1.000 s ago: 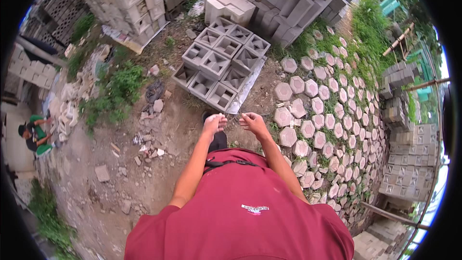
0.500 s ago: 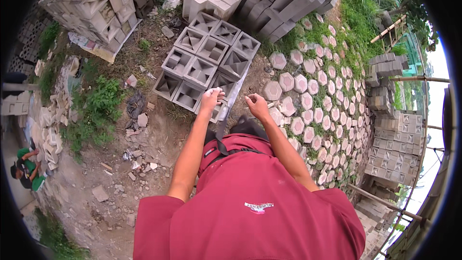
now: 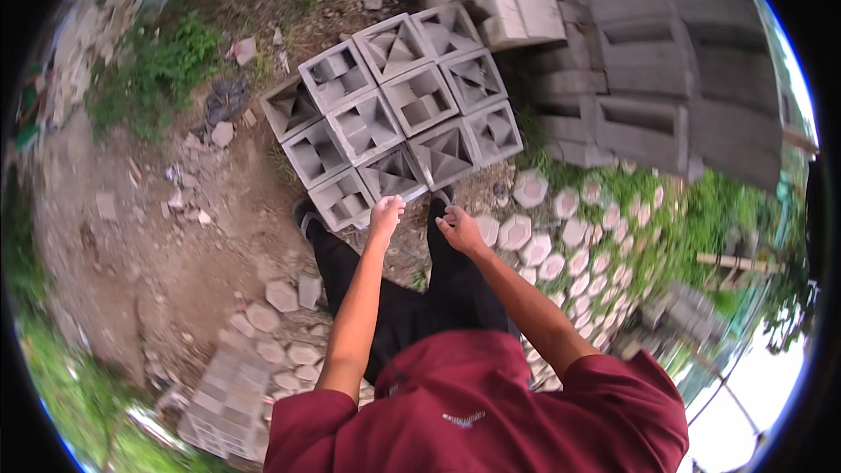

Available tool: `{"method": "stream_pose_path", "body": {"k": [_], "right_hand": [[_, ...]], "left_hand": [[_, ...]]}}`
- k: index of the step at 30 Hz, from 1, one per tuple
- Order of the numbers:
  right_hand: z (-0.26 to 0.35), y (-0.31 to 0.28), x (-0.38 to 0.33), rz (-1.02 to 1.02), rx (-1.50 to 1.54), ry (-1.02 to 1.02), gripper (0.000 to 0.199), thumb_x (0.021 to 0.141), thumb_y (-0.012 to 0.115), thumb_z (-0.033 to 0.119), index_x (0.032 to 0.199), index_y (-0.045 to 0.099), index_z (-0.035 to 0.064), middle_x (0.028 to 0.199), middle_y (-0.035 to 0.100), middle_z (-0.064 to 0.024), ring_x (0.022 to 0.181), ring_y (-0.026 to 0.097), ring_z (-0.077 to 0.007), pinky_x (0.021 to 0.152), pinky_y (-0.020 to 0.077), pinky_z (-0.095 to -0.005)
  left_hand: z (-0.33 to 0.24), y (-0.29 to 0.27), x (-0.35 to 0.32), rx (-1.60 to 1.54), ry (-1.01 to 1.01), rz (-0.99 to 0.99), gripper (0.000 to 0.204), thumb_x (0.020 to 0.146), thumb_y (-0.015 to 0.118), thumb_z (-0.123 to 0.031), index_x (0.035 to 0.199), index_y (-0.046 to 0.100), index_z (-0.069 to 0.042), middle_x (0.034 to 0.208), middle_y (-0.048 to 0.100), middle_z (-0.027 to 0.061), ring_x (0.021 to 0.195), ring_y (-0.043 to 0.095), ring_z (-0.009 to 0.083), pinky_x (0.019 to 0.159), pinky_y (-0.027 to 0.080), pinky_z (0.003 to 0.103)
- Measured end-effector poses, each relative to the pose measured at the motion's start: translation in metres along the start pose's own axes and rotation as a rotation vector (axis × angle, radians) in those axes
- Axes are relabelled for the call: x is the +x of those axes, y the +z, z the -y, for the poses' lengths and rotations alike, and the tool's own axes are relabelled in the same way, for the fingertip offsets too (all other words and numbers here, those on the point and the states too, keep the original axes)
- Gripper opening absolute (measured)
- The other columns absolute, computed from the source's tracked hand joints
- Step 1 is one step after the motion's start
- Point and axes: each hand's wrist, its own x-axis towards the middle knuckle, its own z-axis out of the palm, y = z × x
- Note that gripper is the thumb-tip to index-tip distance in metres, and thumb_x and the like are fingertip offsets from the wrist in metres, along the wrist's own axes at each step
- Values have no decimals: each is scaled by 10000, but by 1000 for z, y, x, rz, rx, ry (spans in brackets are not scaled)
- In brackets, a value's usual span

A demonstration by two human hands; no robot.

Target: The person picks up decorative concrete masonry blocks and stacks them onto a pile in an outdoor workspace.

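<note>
Both hands, left [image 3: 385,215] and right [image 3: 460,229], empty and loosely curled, hover beside the nearest hollow concrete block [image 3: 392,173]; bend knees, grip opposite edges.

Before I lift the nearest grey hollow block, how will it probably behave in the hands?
The hollow block looks like cast concrete, so probably stiff and heavy for its size. Its rough grey surface should resist slipping. Square and flat-sided, it seems unlikely to roll; thin inner walls might chip if dropped.

Hollow concrete blocks [image 3: 394,114]: grey, diamond-patterned cavities. Hexagonal pavers [image 3: 561,245]: pale grey-pink. Shirt [image 3: 491,412]: maroon. Trousers [image 3: 412,307]: black. Weeds [image 3: 158,70]: green.
</note>
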Motion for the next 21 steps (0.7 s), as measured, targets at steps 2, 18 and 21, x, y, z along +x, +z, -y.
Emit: {"method": "stream_pose_path", "body": {"k": [2, 18, 21], "right_hand": [[-39, 5, 53, 106, -69, -60, 496, 796, 681, 334, 1092, 530, -34, 919, 636, -216, 873, 637, -333, 766, 497, -394], [-204, 64, 278, 209, -443, -467, 765, 712, 722, 155, 1309, 258, 46, 1112, 551, -205, 1028, 536, -361, 880, 367, -456], [-189, 67, 276, 247, -475, -407, 658, 725, 712, 144, 1222, 286, 67, 1050, 591, -195, 984, 564, -379, 848, 346, -493]], "left_hand": [[28, 16, 44, -13, -28, -90, 428, 879, 527, -435, 1069, 567, -53, 1034, 625, 63, 934, 578, 163, 757, 466, 334], [151, 97, 231, -236, -79, -155, 915, 860, 211, -713, 1417, 210, 13, 1487, 186, 187, 1379, 176, 314, 1075, 200, 502], [170, 85, 219, -222, -70, -193, 894, 872, 203, -698, 1411, 231, 15, 1474, 225, 190, 1371, 201, 316, 1069, 216, 492]]}}
